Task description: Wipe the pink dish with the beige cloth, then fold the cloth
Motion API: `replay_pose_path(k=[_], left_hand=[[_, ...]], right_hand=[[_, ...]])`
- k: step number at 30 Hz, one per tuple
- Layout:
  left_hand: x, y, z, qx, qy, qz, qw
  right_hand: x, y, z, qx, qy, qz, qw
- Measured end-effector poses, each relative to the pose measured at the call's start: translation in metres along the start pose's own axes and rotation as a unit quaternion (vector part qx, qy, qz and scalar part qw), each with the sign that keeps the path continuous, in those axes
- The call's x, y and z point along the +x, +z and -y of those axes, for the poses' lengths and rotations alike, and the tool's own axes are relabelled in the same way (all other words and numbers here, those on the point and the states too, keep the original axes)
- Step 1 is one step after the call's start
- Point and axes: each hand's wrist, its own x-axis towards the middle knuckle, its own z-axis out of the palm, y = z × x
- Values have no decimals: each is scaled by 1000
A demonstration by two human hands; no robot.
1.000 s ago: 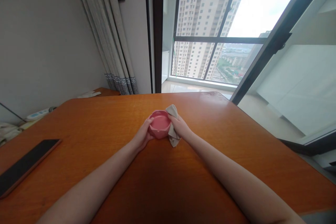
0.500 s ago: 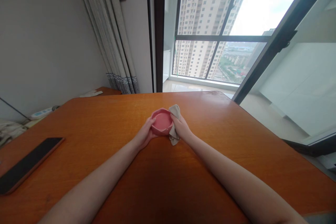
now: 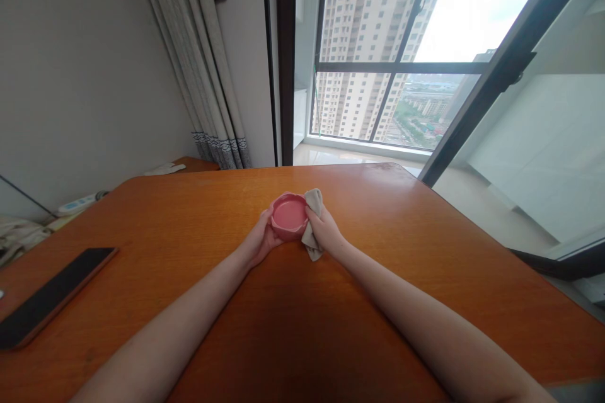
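A small pink dish with a scalloped rim is held above the wooden table, tilted so that its inside faces me. My left hand grips its left side, thumb near the rim and fingers underneath. A beige cloth is pinched in my right hand, which presses it against the dish's right side. The cloth sticks out above and below that hand. The right fingertips are hidden behind the cloth and the dish.
The brown wooden table spreads out under my arms. A long black flat object lies on it at the left. A power strip sits past the left edge. Behind stand a grey curtain and a dark-framed window.
The dish has shifted slightly left and turned a little in my left hand. My right hand and the cloth have moved slightly left with it.
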Motion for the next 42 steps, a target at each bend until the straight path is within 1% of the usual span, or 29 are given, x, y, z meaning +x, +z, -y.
replay_pose_path(k=[4, 6, 8, 11, 14, 17, 20, 22, 25, 26, 28, 30, 32, 34, 37, 39, 42], left_hand=[[-1, -2, 2, 31, -9, -1, 999], [0, -3, 5, 28, 6, -10, 1000], [2, -3, 7, 15, 26, -24, 999], [4, -5, 9, 0, 36, -26, 999], [5, -7, 8, -6, 30, -13, 999], [4, -7, 8, -10, 28, -14, 999], [3, -4, 9, -12, 32, -33, 999], [3, -2, 11, -13, 49, -49, 997], [3, 0, 10, -11, 78, -45, 996], [2, -1, 9, -9, 78, -38, 996], [1, -1, 5, -2, 58, -19, 998], [0, -2, 2, 11, 29, -6, 1000], [-1, -3, 2, 30, 8, -10, 999], [0, -3, 4, 39, 9, -30, 999], [2, -3, 8, 18, 41, -38, 998], [4, -4, 10, 2, 54, -23, 998], [5, -6, 7, 8, 38, -4, 999]], right_hand=[[4, -4, 3, 34, 29, 45, 998], [2, -1, 2, 44, 56, 37, 997], [-1, 4, 1, 36, 68, 17, 997], [-5, 9, -3, 23, 46, -6, 999], [-5, 9, -6, 23, 31, -9, 999], [-2, 6, -7, 25, 34, 3, 999], [-5, 8, -5, 24, 46, -4, 999], [-10, 14, -4, 30, 59, -14, 998], [-18, 22, -3, 51, 68, -28, 996], [-18, 22, -2, 56, 64, -34, 996], [-15, 18, 0, 59, 49, -37, 996], [-7, 10, 2, 57, 38, -20, 997], [-1, 4, 3, 57, 52, 3, 997], [0, 3, 2, 59, 83, 5, 995], [-6, 11, -1, 67, 110, -24, 991], [-10, 14, -2, 72, 104, -37, 991], [-6, 9, -1, 66, 81, -32, 994]])
